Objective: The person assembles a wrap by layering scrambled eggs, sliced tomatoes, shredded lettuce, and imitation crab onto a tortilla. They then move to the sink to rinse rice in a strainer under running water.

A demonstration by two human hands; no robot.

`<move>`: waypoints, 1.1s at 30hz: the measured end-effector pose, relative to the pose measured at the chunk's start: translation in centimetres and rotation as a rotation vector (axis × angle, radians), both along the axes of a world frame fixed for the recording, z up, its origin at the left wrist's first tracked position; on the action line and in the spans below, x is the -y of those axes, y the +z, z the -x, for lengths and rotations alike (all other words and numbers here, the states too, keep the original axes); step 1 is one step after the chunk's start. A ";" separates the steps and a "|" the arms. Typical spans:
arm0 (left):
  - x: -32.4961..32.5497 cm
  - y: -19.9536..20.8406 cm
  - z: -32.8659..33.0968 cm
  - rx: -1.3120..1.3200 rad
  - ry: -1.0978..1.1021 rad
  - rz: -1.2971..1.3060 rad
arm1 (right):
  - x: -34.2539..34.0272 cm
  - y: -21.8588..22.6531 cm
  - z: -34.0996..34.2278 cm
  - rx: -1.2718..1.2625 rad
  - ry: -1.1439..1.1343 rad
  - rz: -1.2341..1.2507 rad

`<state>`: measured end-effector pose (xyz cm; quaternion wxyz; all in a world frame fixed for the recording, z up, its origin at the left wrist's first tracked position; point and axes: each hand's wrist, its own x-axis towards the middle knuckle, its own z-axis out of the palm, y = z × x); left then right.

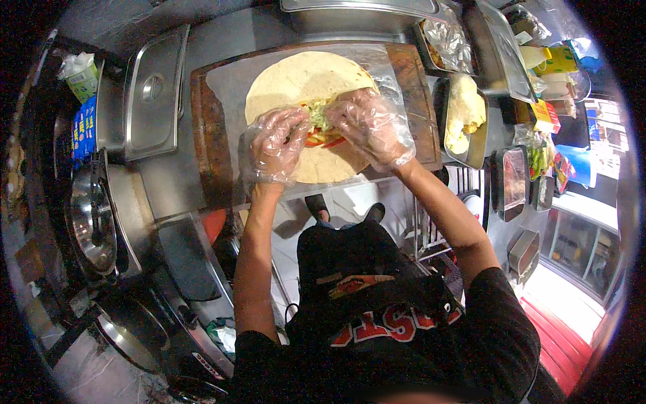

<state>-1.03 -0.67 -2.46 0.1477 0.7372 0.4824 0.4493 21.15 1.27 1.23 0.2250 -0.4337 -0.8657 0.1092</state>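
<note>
A large pale tortilla wrap (pixel 296 74) lies on paper (pixel 225 84) over a wooden board (pixel 202 128). Across its middle runs a filling of shredded lettuce (pixel 319 116), yellow fry-like sticks and red tomato slices (pixel 332 143). Both hands wear clear plastic gloves. My left hand (pixel 277 141) curls its fingers against the filling's left end. From the right, my right hand (pixel 372 124) has bent fingers pressed onto the lettuce. The fingertips are partly hidden, and the palms cover the tortilla's side edges.
To the left sits a lidded steel pan (pixel 156 94). On the right are a steel tray with folded flatbreads (pixel 464 118), a foil-covered tray (pixel 447 46) and a wrapped container (pixel 513 180). A steel bowl (pixel 94 219) and blue packages (pixel 85 131) stand far left.
</note>
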 end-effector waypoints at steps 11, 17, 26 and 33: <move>1.9 -0.8 0.7 0.239 0.184 0.196 | -0.5 -1.1 1.2 -0.108 0.062 -0.053; 1.6 -0.3 0.6 0.243 0.227 0.191 | -1.1 0.3 1.1 -0.137 0.027 0.013; -0.2 -0.1 3.8 0.057 -0.103 0.154 | -0.4 2.4 -2.4 -0.261 -0.003 0.397; -2.0 2.1 2.7 -0.252 -0.268 0.246 | -1.4 -0.8 -1.2 -0.041 0.114 0.207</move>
